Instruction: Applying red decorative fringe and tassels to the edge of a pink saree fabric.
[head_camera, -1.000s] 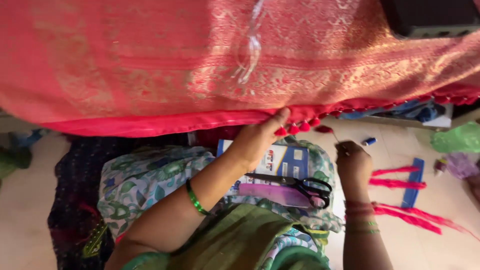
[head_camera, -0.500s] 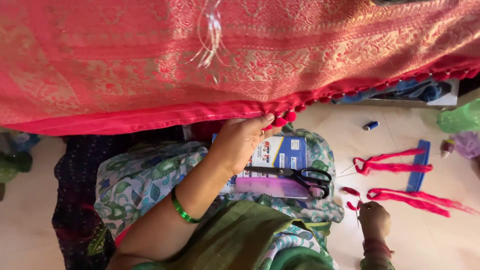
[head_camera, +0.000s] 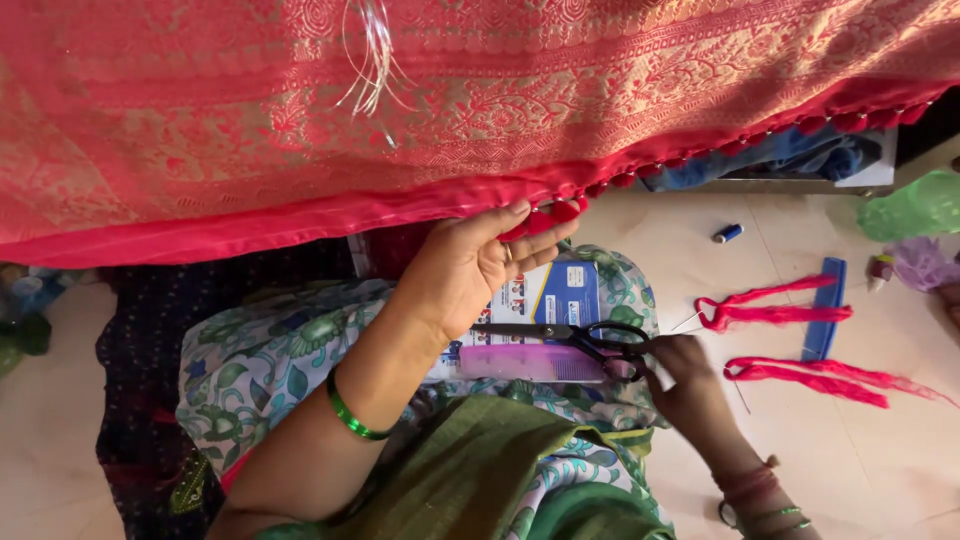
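Pale tiled floor (head_camera: 800, 440) fills the lower right of the frame; a red and gold brocade cloth (head_camera: 300, 120) spans the whole upper half, its lower hem running from left to upper right with small red tassels along it.

Below the hem, frame centre: a green floral-print cloth (head_camera: 270, 360) over the person's lap, carrying a printed card (head_camera: 560, 295), a pink comb (head_camera: 525, 362) and black-handled scissors (head_camera: 575, 338).

Scissors: long axis near horizontal, blades pointing left, handle loops at the right end. Right hand (head_camera: 685, 375) sits at the lower right of centre, fingers curled at the handle loops and touching them; whether the grip is closed through the loops cannot be told. Scissors thus lie to the left of this hand, handles nearest.

Left hand (head_camera: 470, 270), wrist with green bangle (head_camera: 350, 415), reaches up to the hem at centre; thumb and fingers pinch a red tassel (head_camera: 545, 215) at the cloth edge. It is farther from the handles than the right hand.

Right side of the floor: two red thread bundles (head_camera: 770, 310), a blue comb (head_camera: 828, 310), a small blue spool (head_camera: 727, 233).
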